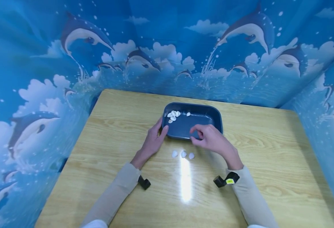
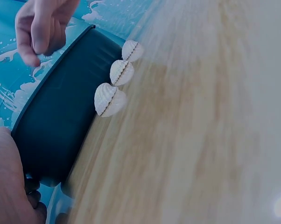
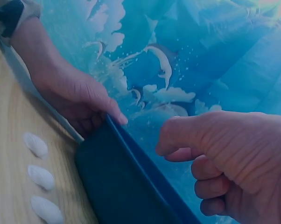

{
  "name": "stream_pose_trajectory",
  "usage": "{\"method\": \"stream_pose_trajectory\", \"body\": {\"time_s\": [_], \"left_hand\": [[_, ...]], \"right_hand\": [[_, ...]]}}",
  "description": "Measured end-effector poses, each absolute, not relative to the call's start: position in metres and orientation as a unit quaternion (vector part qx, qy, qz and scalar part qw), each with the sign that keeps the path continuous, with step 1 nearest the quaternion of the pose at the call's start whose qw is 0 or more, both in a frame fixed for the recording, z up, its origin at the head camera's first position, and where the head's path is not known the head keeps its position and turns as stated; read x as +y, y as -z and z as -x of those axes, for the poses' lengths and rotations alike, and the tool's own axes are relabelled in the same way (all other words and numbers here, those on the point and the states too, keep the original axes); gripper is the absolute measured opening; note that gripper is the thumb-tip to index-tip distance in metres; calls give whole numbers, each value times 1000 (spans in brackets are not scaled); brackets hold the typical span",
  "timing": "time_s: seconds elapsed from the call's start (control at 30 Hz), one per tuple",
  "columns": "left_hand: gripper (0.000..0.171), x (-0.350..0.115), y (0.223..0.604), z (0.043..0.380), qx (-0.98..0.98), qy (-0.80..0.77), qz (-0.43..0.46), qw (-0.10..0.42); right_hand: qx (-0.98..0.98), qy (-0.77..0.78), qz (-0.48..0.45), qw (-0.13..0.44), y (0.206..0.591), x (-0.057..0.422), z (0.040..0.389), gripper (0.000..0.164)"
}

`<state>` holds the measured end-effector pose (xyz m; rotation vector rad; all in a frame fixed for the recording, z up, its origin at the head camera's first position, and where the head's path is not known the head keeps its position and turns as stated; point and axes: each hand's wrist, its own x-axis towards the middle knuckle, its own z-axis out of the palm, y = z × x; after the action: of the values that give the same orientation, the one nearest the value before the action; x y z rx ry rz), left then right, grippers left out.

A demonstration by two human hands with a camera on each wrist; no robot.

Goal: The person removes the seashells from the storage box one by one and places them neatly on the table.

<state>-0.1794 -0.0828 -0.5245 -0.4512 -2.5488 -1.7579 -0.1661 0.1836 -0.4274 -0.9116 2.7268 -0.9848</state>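
Observation:
A dark blue rectangular tub (image 1: pixel 181 129) stands on the table. At its left end my left hand (image 1: pixel 152 141) grips the corner, the thumb at the rim and the fingers curled low against the outside. My right hand (image 1: pixel 211 138) hovers over the tub's near right part, fingers loosely curled, with a gap between thumb and index finger and nothing seen in it. Several white seashells (image 1: pixel 173 114) lie grouped at the tub's left end, and a single seashell (image 1: pixel 188 114) sits a little right of them. Three ribbed white seashells (image 2: pixel 120 73) form a row on the table in front of the tub.
The wood-grain table (image 1: pixel 112 126) extends on both sides of the tub. A blue dolphin-print curtain (image 1: pixel 167 63) hangs behind and beside it. Glare (image 1: pixel 185 180) shows on the tabletop near the front. Each wrist wears a small black camera (image 1: pixel 144 182).

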Motion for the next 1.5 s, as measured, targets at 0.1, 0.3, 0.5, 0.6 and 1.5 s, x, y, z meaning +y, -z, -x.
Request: {"method": "stream_pose_trajectory", "body": {"time_s": [0.1, 0.3, 0.5, 0.6, 1.5], "left_hand": [[59, -82, 524, 179, -815, 562, 143, 2], [59, -81, 524, 178, -818, 559, 134, -3], [59, -80, 523, 177, -821, 557, 129, -6], [59, -80, 523, 177, -819, 559, 128, -9], [58, -81, 523, 181, -811, 565, 153, 11]], "right_hand": [[898, 328, 288, 58, 432, 183, 177, 19], [906, 321, 263, 80, 441, 178, 198, 25], [906, 327, 250, 101, 453, 171, 213, 28], [902, 335, 253, 99, 460, 167, 219, 29], [921, 207, 304, 126, 464, 127, 268, 35]]}}
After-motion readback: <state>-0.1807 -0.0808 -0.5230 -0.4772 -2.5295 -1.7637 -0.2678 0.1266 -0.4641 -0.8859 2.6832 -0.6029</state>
